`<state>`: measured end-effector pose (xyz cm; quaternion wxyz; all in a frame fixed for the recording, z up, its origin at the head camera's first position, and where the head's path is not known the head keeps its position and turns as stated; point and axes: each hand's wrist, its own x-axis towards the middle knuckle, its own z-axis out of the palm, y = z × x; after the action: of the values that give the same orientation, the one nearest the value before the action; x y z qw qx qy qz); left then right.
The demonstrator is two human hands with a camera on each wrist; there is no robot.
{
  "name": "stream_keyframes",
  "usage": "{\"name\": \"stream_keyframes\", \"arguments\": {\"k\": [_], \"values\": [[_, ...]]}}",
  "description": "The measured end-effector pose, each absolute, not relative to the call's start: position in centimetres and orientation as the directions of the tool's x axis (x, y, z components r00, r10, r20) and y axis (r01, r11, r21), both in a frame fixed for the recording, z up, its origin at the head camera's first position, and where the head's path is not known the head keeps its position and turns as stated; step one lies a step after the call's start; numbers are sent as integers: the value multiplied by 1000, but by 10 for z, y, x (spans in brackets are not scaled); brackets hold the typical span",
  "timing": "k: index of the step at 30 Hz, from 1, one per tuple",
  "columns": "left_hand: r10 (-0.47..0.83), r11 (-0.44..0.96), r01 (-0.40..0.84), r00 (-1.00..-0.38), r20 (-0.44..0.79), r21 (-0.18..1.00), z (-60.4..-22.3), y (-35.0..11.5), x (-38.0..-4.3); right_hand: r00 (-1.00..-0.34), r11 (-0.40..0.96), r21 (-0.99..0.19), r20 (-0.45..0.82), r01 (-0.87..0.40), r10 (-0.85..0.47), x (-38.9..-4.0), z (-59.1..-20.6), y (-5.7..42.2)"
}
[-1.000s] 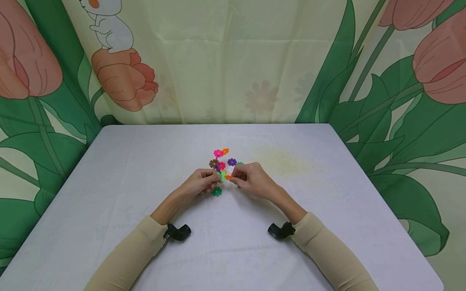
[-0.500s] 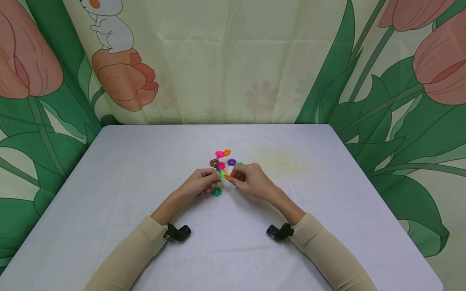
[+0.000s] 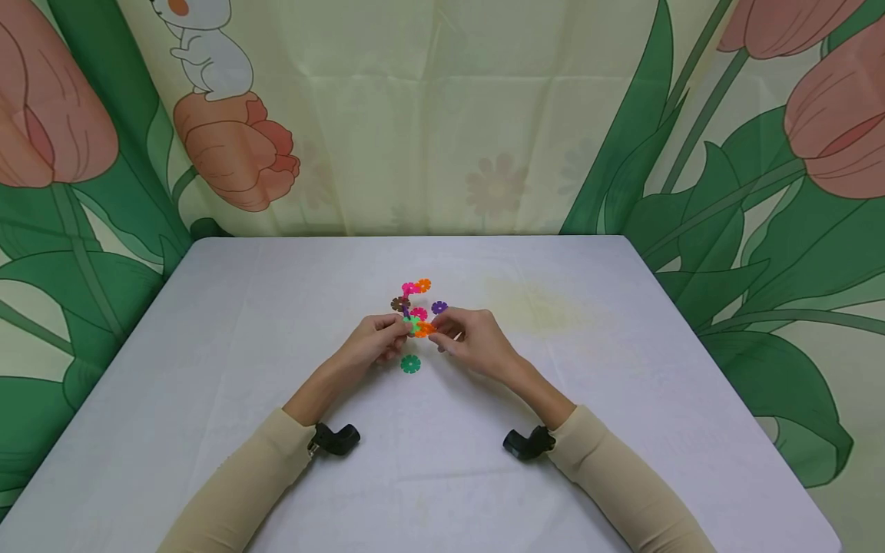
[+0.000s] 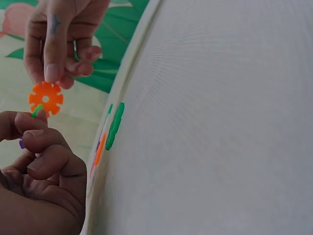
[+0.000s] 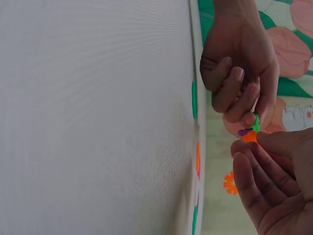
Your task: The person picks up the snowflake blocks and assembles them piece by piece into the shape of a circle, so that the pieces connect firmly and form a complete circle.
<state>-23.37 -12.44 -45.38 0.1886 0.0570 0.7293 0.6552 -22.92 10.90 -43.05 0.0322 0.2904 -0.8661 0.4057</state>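
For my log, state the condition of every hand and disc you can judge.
Left hand: pinching light green disc
Right hand: pinching held orange disc
Light green disc: touching held orange disc; locking unclear
Held orange disc: off the table
Dark green disc: lying on table
Loose purple disc: lying on table

Smooth, bright plastic is what the orange disc [image 4: 56, 100] at the right hand's [image 3: 477, 342] pinch looks like, as do the light green disc [image 3: 414, 323] in the left hand's [image 3: 376, 338] fingers and the green disc [image 3: 411, 364] just below the grip. Under the grip lies a matt, faintly creased white cloth [image 3: 442, 491]; beyond it hangs a creased fabric backdrop [image 3: 429, 138]. Behind the grip, the sleeves [image 3: 238, 480] are matt cloth, the wrist cameras [image 3: 336, 440] black and plastic-looking.
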Motion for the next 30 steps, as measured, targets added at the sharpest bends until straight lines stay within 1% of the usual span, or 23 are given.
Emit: {"name": "stream_keyframes", "arguments": {"k": [5,9,11,15,19,24,26,30], "values": [[300,143,-182,-929,-218,973,-453,-127,-237,-850,503,-715,252,-485,-462,-229,-432,108],[267,140,-208,-933,-239,968,-452,-129,-240,-863,547,-714,162,-438,-479,-230,-436,107],[252,131,-216,-937,-243,968,-451,-130,-240,-853,575,-698,100,-427,-512,-229,-438,105],[251,113,-216,-938,-238,970,-450,-132,-240,-798,599,-657,6,-457,-602,-228,-444,99],[264,102,-213,-936,-233,972,-449,-132,-240,-765,616,-609,-22,-500,-643,-226,-448,94],[271,96,-214,-934,-232,972,-451,-132,-240,-742,642,-538,-44,-547,-669,-222,-449,88],[270,101,-215,-934,-235,971,-452,-131,-240,-749,645,-545,-45,-536,-661,-221,-448,87],[277,106,-209,-933,-230,972,-452,-131,-240,-783,650,-593,-52,-475,-619,-218,-448,88]]}}
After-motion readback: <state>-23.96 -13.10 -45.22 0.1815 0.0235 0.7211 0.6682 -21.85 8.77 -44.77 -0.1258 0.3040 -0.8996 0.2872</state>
